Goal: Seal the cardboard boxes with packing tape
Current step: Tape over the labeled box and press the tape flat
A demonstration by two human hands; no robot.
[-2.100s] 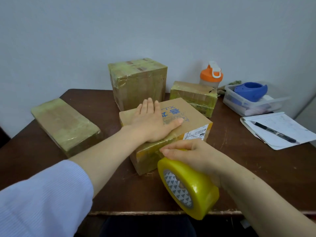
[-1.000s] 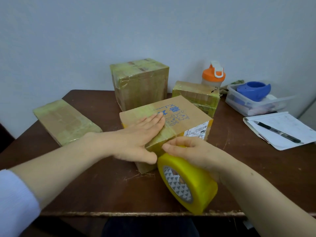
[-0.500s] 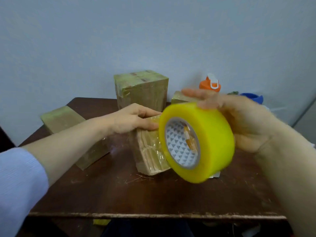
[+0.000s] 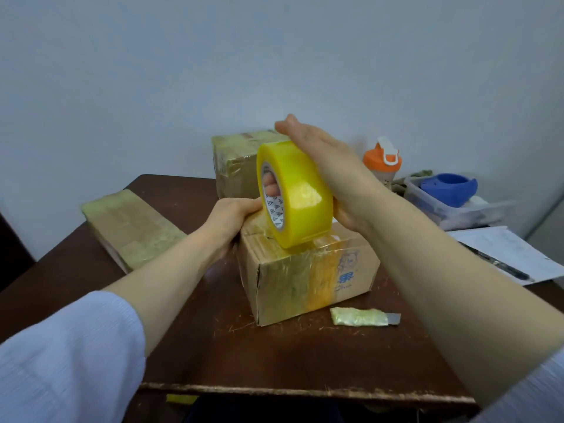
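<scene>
Your right grip (image 4: pixel 329 169) wrapped the tape roll (image 4: pixel 300 195), on edge atop the cardboard box (image 4: pixel 305 279); left grip (image 4: pixel 235 218) held its far-left corner.

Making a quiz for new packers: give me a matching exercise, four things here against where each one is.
Things: 1 tape roll; 2 tape-wrapped cutter; 3 pen; 4 blue object.
Places: A in the clear tub; B on the paper; C in the right hand, over the box; D on the table, beside the box.
Pairs: 1-C; 2-D; 3-B; 4-A.
</scene>
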